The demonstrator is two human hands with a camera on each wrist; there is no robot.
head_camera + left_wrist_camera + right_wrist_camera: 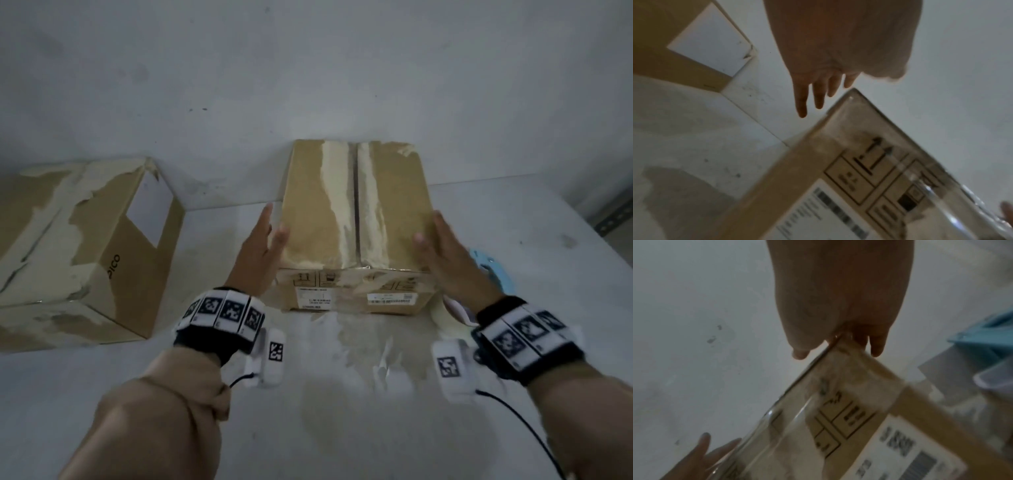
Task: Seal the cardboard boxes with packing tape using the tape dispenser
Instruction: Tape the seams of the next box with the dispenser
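Observation:
A brown cardboard box stands on the white table against the wall, flaps closed, with a dark seam down the middle of its top. Glossy clear tape shows on its near labelled face. My left hand flanks the box's left side with fingers straight and the thumb over the top edge. My right hand straddles the right top edge, with the thumb above and the fingers down the side. A light blue tape dispenser lies on the table just right of the box, partly hidden by my right hand.
A second, larger cardboard box with torn paper patches and a white label sits at the left. The grey wall stands right behind both boxes. Torn tape scraps lie in front of the middle box. The table's right edge is near the dispenser.

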